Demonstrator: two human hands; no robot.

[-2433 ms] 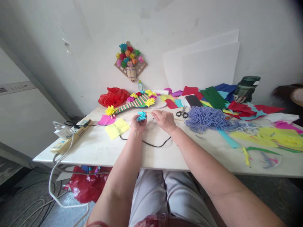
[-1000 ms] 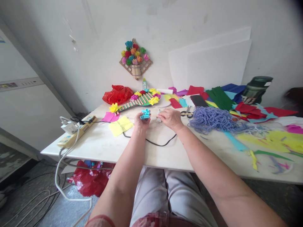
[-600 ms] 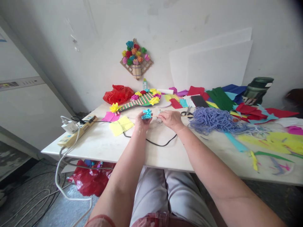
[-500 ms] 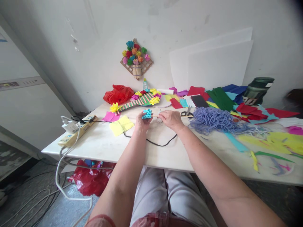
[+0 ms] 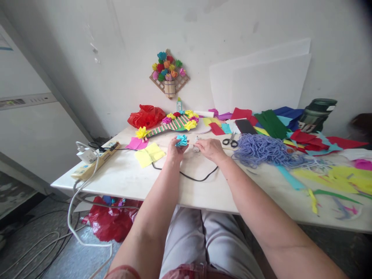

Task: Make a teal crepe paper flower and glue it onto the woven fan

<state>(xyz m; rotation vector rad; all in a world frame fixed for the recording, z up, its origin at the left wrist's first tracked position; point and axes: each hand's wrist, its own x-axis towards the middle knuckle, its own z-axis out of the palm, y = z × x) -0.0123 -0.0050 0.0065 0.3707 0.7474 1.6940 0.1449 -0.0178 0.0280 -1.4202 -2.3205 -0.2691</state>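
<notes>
My left hand (image 5: 175, 151) is closed around a turquoise crepe-paper flower (image 5: 182, 140), whose ruffled folds show above the fingers. My right hand (image 5: 209, 148) pinches a thin wooden stick (image 5: 191, 144); its left end meets the flower. Behind the hands lies a green guitar-shaped piece (image 5: 174, 123) with pale strips and yellow, pink and red paper flowers. Black-handled scissors (image 5: 230, 142) rest just right of my right hand. A yellow paper sheet (image 5: 149, 154) and a pink one (image 5: 137, 143) lie left of my left hand.
A heap of purple yarn (image 5: 261, 150) and coloured crepe paper (image 5: 271, 123) cover the table's right side, with a dark green flask (image 5: 316, 114) behind. A power strip (image 5: 95, 162) sits at the left edge. A black cord (image 5: 197, 179) loops in front of my hands.
The stick has shifted: its right end stuck out over the scissors before and now shows less plainly. Both hands keep their grips, and the view has tilted slightly.
</notes>
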